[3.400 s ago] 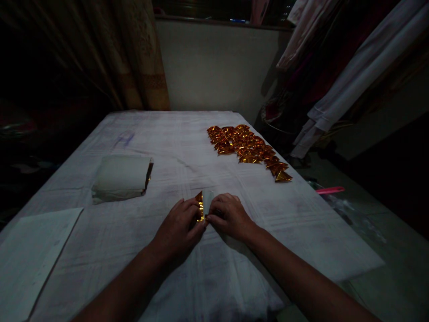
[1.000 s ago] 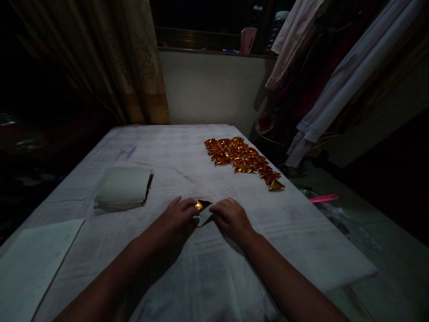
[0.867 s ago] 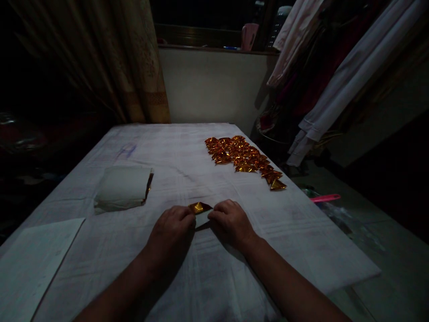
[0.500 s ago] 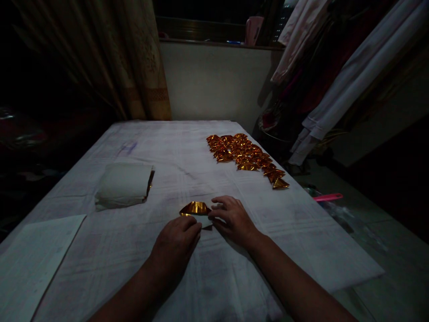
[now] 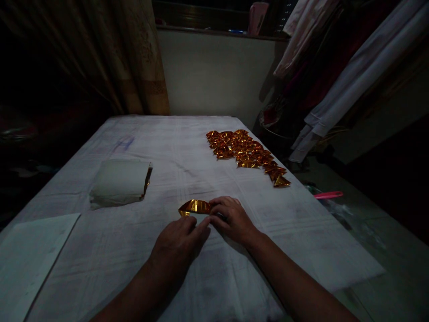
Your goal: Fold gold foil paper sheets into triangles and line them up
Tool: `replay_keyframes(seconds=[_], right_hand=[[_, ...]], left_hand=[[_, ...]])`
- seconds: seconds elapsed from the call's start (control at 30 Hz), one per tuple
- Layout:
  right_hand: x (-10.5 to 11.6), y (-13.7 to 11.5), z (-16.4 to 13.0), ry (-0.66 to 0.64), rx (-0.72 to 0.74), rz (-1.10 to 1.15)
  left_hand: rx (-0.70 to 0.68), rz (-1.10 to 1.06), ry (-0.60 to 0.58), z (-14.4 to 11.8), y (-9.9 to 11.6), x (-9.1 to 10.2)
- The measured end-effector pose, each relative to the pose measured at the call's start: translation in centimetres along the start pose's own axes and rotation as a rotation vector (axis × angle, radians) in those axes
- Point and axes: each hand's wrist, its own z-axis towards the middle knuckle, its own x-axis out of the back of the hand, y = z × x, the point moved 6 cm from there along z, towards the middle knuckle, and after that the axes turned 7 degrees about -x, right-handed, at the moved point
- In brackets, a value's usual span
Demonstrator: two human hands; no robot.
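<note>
A sheet of gold foil paper [image 5: 195, 206], partly folded, lies near the front middle of the cloth-covered table, its gold far side raised and its pale inner face showing. My left hand [image 5: 179, 235] grips its near left edge, with the thumb stretched along the near side. On the right end, my right hand [image 5: 232, 219] has its fingers closed on the paper, close to the left thumb. The near edge of the sheet is hidden by my hands. A stack of pale-backed foil paper [image 5: 119, 181] sits to the left. Several folded gold foil pieces [image 5: 244, 150] are heaped at the far right.
A large pale sheet [image 5: 36, 255] lies at the table's left front. Hanging clothes [image 5: 331, 94] and a pink-handled object [image 5: 328, 195] are beyond the right edge. A curtain [image 5: 134, 62] and a sill with a pink cup [image 5: 257, 19] stand behind.
My right hand's fingers have closed onto the right end of the foil paper. My left thumb has slid rightward along the near edge. The view has shifted slightly.
</note>
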Motion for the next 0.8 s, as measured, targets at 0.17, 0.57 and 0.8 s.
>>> replay_keyframes(seconds=[0.17,0.57,0.8], right_hand=[[0.01,-0.25,-0.02,-0.021,-0.018,0.011],[0.73,0.23,-0.39,0.067,-0.084,0.052],[0.35,-0.33,-0.03,0.053,-0.144,-0.045]], left_hand=[[-0.005,-0.004,-0.071,-0.08,0.13,-0.07],[-0.008,-0.004,-0.137,0.01,-0.11,-0.48],[0.002,0.002,-0.121,0.22,-0.16,-0.38]])
